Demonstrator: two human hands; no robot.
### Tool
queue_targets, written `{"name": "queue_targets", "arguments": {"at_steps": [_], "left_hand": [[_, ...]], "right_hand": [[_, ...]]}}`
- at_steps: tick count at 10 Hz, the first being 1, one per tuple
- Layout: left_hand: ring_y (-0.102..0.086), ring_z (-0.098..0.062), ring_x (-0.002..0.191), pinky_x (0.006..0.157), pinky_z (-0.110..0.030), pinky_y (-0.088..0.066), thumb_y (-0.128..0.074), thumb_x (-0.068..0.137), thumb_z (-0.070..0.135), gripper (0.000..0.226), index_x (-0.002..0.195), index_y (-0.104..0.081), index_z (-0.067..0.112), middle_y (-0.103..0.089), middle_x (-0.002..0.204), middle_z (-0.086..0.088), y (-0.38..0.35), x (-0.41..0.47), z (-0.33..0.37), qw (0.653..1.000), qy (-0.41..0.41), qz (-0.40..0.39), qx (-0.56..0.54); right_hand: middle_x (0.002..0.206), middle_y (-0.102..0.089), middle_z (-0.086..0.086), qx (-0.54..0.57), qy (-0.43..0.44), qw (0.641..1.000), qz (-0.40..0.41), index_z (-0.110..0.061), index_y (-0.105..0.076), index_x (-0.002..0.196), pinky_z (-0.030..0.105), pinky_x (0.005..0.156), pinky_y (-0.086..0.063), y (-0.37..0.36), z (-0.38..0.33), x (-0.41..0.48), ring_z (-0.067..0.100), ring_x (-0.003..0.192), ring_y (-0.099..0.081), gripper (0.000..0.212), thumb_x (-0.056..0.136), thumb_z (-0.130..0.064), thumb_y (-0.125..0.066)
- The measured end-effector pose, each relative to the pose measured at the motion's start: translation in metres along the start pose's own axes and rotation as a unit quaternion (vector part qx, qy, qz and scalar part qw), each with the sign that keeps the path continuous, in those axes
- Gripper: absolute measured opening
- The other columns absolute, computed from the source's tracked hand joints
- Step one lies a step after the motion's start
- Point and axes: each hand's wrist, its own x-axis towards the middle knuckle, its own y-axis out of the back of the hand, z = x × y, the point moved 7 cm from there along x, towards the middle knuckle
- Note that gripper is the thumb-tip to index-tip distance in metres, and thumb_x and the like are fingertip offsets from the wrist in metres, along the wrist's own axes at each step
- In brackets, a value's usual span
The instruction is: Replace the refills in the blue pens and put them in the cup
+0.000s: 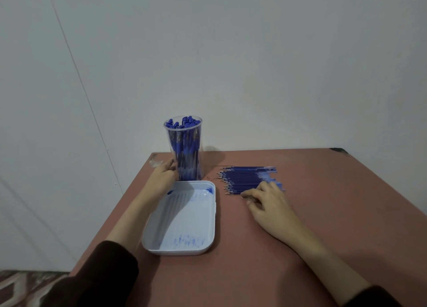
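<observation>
Reddish-brown desk (323, 214) set against a pale wall (254, 64), head view. At 12 o'clock of the white tray (184, 252), just beyond its far rim, stands a clear cup (199, 145), upright and packed with blue pens (184, 145), caps up. The tray's floor is smeared with blue ink. At 3 o'clock of the cup lies a row of blue refills (247, 176), side by side, tips toward the cup. The left hand (161, 178), dark sleeve (104, 272) behind it, reaches the cup's lower wall from 9 o'clock; its fingers (169, 164) are blurred and partly behind the cup, so their grip cannot be told. The right hand (270, 205) rests on the near end of the refill row, fingers (265, 186) bent over it; whether they pinch a refill cannot be told
</observation>
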Motion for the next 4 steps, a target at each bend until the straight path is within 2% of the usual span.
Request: {"name": "queue_targets", "arguments": {"at_steps": [1, 2, 3, 4], "left_hand": [[-0.056, -0.033, 0.114, 0.089, -0.042, -0.049, -0.039, 0.081, -0.007, 0.051, 0.121, -0.058, 0.018, -0.064, 0.117, -0.007, 0.002, 0.002, -0.002, 1.0, 0.005, 0.007, -0.006], [-0.046, -0.025, 0.127, 0.09, -0.03, -0.042, -0.044, 0.09, 0.001, 0.055, 0.143, -0.038, 0.012, -0.047, 0.14, -0.008, 0.01, -0.004, -0.009, 0.998, 0.04, 0.036, -0.04], [-0.048, -0.025, 0.125, 0.102, -0.038, -0.04, -0.048, 0.092, 0.009, 0.052, 0.143, -0.039, 0.016, -0.046, 0.142, -0.009, 0.027, -0.016, -0.025, 0.996, 0.043, 0.075, -0.014], [-0.055, -0.025, 0.113, 0.099, -0.038, -0.042, -0.05, 0.091, 0.008, 0.043, 0.134, -0.052, 0.012, -0.057, 0.131, -0.011, 0.038, -0.036, -0.033, 0.99, 0.046, 0.113, 0.066]], "right_hand": [[0.084, -0.043, -0.013, 0.009, 0.0, 1.0, 0.002, -0.029, -0.063, 0.117, 0.02, 0.083, -0.031, 0.001, 0.0, -0.001, 0.008, 0.092, -0.037, 0.029, 0.094, -0.023, -0.046], [0.078, -0.041, -0.017, 0.031, -0.007, 0.999, 0.011, -0.028, -0.066, 0.109, 0.016, 0.077, -0.029, 0.002, 0.003, -0.002, 0.006, 0.089, -0.037, 0.025, 0.093, -0.02, -0.048], [0.076, -0.043, -0.017, 0.055, -0.014, 0.998, 0.026, -0.027, -0.068, 0.101, 0.014, 0.072, -0.032, 0.005, 0.005, -0.004, 0.001, 0.082, -0.038, 0.023, 0.092, -0.017, -0.05], [0.074, -0.045, -0.015, 0.062, -0.021, 0.997, 0.039, -0.027, -0.069, 0.098, 0.017, 0.071, -0.033, 0.009, 0.008, -0.009, -0.002, 0.08, -0.04, 0.021, 0.091, -0.016, -0.053]]}}
